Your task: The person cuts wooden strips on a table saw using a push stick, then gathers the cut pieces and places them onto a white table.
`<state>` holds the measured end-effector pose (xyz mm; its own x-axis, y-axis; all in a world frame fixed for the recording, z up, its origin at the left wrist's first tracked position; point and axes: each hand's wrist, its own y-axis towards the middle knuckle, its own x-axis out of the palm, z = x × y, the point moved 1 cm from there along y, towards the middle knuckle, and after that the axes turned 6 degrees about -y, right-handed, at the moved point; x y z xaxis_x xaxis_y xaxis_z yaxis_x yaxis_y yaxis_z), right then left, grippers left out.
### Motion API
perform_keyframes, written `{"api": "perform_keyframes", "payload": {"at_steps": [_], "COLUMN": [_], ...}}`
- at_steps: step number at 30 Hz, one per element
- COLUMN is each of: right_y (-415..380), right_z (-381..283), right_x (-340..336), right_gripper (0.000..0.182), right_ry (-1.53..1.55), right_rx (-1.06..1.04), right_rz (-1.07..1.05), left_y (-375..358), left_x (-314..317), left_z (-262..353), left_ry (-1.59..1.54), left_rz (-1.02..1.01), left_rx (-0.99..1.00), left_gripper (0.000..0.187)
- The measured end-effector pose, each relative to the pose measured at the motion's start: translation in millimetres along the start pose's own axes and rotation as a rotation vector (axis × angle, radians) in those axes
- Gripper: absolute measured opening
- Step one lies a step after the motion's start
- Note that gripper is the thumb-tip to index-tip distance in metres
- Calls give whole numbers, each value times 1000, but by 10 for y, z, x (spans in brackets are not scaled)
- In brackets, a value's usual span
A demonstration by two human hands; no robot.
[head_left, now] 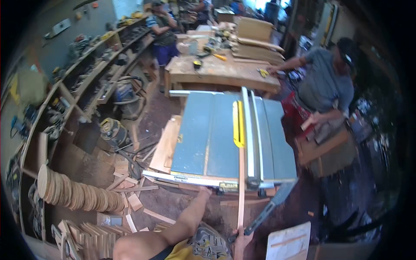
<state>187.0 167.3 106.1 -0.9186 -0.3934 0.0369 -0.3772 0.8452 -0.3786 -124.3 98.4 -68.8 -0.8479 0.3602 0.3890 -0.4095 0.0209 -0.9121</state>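
A table saw with a grey top stands in front of me. Its yellow blade guard sits just left of the long metal rip fence. A narrow wooden strip lies along the fence, its far end at the guard and its near end past the front edge. My right hand is closed around that near end. At the saw's front rail my left hand reaches under the edge, where its fingers are hidden.
A person in a grey shirt stands right of the saw, holding a small wood piece. Behind is a workbench with stacked boards. Offcuts, a row of wooden discs and a shop vacuum lie left.
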Motion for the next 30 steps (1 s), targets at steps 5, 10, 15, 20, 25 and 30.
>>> {"api": "perform_keyframes", "payload": {"at_steps": [5, 10, 15, 20, 25, 30], "right_y": [-116, -25, 178, 446, 511, 425], "right_z": [-171, -209, -380, -326, -259, -429], "right_x": [55, 192, 516, 787, 788, 804], "right_gripper": [27, 27, 26, 25, 23, 22], "right_ry": [21, 5, 67, 113, 35, 57], "right_rx": [37, 24, 41, 36, 47, 2], "right_rz": [41, 20, 53, 57, 57, 83], "left_y": [1, -71, -2191, -2351, -2318, -2403], "left_x": [-74, -606, -362, -126, -121, -96], "left_z": [-16, -67, 5, -113, -166, -200], "left_ry": [199, 776, 1631, 1783, 1840, 1957], "left_rz": [-19, -211, -1185, -1525, -1553, -1496], "left_rx": [15, -12, 446, 1058, 1040, 1148], "left_gripper": [44, 40, 53, 79, 87, 95]}}
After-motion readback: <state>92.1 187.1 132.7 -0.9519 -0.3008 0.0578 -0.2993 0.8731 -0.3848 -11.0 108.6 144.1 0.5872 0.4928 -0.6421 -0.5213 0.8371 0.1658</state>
